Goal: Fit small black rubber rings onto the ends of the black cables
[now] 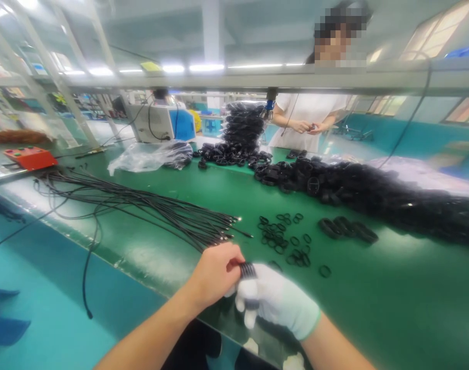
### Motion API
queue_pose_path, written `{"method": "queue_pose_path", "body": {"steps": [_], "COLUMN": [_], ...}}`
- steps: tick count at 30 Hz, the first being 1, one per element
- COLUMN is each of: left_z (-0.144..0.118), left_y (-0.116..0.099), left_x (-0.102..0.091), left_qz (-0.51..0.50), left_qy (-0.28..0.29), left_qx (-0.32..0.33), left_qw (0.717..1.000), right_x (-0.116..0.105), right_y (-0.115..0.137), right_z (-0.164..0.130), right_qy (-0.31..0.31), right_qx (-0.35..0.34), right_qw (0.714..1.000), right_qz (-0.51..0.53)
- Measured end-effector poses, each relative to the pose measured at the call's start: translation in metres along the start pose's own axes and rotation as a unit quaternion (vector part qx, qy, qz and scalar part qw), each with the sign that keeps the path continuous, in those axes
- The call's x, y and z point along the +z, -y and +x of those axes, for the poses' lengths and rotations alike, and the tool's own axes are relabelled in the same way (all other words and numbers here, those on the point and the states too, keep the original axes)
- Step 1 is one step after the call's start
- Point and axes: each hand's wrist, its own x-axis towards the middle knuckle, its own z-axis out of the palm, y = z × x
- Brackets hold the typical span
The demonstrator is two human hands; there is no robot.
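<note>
L hand's (217, 270) fingertips partly hidden, so grip on the blk bands (248, 270) unclear; how those sit on the R hand (284, 300) also hard to tell. Forearms (153, 329) cut by bottom edge. Blk pile (392, 198) blurred, runs off R edge. Item in co-worker's hands (301, 126) too small to ID; shoulders behind beam (219, 79), lower body behind desk (373, 293). Red box (30, 158): markings illegible. Brown stuff (18, 136) blurred, cut by L edge; blue item (6, 321) ditto.
</note>
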Motion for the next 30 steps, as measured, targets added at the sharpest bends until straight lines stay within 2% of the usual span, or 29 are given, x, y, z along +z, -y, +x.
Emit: {"method": "queue_pose_path", "body": {"steps": [3,6,8,11,13,16,19,22,24,26,28,30], "left_z": [0.001,0.012,0.024,0.041,0.046,0.044,0.041,0.042,0.044,0.045,0.042,0.038], "left_y": [0.001,0.004,0.008,0.010,0.005,-0.004,-0.008,-0.005,-0.005,-0.006,-0.009,-0.011], "left_x": [0.002,-0.006,-0.015,-0.021,-0.012,0.019,0.051,0.058,0.049,0.035,0.026,0.027], "left_qz": [0.013,-0.028,-0.070,-0.057,-0.013,0.056,0.117,0.139,0.071,-0.092,-0.274,-0.361], "left_qy": [-0.011,0.046,0.081,0.057,0.061,0.108,0.125,0.120,0.109,0.104,0.107,0.101], "left_qx": [-0.004,-0.015,-0.034,-0.037,0.007,0.069,0.072,0.065,0.041,-0.012,-0.064,-0.091], "left_qw": [1.000,0.998,0.994,0.996,0.998,0.990,0.983,0.981,0.991,0.990,0.954,0.923], "right_x": [0.004,-0.002,-0.016,-0.045,-0.060,-0.068,-0.062,-0.055,-0.050,-0.044,-0.036,-0.028], "right_y": [-0.001,0.008,0.024,0.054,0.066,0.069,0.063,0.058,0.056,0.053,0.049,0.043], "right_z": [0.001,-0.004,-0.014,-0.035,-0.046,-0.051,-0.046,-0.041,-0.038,-0.034,-0.028,-0.020], "right_qy": [-0.022,-0.047,-0.090,-0.192,-0.245,-0.263,-0.260,-0.255,-0.261,-0.265,-0.254,-0.251], "right_qx": [0.009,0.007,-0.032,-0.150,-0.190,-0.183,-0.181,-0.193,-0.196,-0.199,-0.198,-0.194], "right_qw": [1.000,0.999,0.995,0.968,0.946,0.943,0.946,0.946,0.945,0.943,0.945,0.945], "right_qz": [-0.005,-0.007,0.008,0.067,0.092,0.090,0.074,0.054,0.022,-0.022,-0.055,-0.078]}}
